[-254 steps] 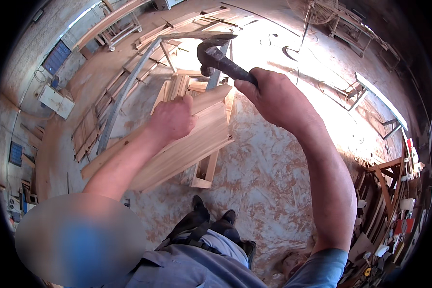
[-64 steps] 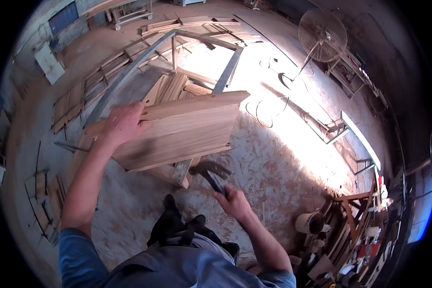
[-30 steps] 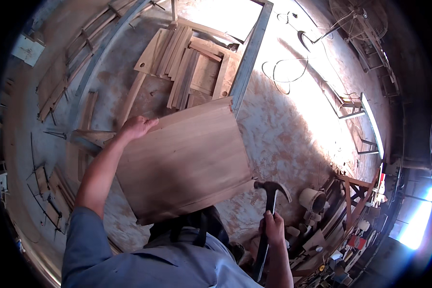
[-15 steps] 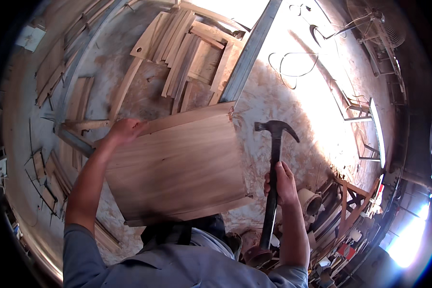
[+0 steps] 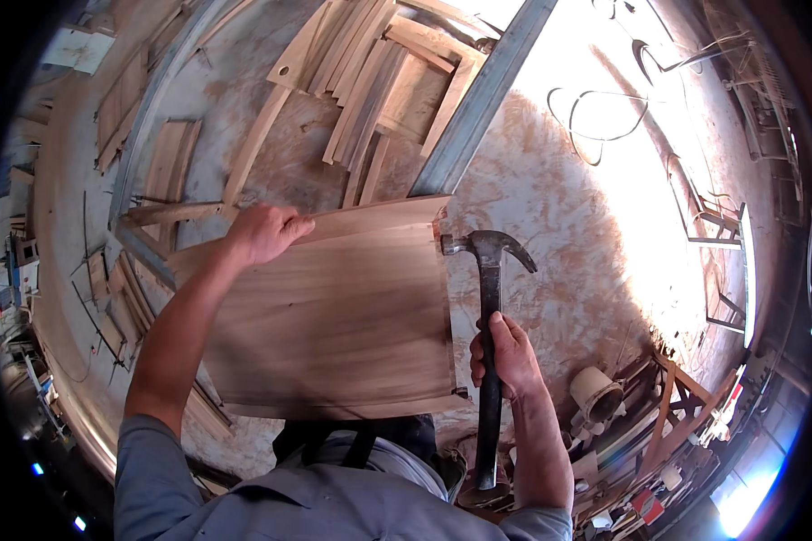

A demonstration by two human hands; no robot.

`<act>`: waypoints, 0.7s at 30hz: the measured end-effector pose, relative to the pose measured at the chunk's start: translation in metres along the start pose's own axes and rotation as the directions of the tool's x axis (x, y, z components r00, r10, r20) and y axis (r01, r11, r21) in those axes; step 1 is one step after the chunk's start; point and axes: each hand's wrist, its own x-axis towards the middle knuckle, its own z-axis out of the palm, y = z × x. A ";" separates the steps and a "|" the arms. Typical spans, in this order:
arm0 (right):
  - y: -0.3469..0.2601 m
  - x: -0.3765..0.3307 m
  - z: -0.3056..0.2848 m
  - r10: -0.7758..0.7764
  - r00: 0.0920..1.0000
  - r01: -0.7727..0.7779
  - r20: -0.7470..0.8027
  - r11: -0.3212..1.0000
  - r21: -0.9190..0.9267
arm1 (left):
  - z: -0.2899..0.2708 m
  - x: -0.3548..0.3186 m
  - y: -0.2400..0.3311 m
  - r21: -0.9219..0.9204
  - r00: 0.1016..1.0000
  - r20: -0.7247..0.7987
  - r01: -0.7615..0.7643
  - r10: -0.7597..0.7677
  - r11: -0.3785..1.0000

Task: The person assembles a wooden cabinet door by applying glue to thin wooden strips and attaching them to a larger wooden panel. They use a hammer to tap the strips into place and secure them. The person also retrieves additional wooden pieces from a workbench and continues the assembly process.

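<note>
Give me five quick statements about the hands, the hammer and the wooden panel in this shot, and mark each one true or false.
1. The right hand holds a claw hammer by its handle. True.
2. The hammer head points away from the wooden panel. False: its striking face is at the panel's right edge, near the upper corner.
3. The left hand grips the panel's far edge. True.
4. The panel lies flat on the floor. False: it is held up in front of the person, above the sawdust-covered floor.
5. A grey metal beam lies on the floor beyond the panel, beside a pile of wooden slats. True.
</note>
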 end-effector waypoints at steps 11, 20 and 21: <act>-0.008 0.003 -0.006 0.024 0.999 -0.024 -0.022 1.000 -0.002 | 0.014 -0.015 0.000 0.034 0.999 -0.046 0.026 -0.024 0.999; -0.026 0.007 -0.024 -0.068 0.993 0.076 -0.100 0.994 0.076 | 0.017 -0.018 -0.002 0.018 0.996 -0.092 -0.013 0.015 1.000; -0.023 0.005 -0.020 -0.027 0.999 0.021 -0.046 0.993 -0.120 | 0.018 -0.018 -0.003 0.015 0.996 -0.088 -0.011 0.012 1.000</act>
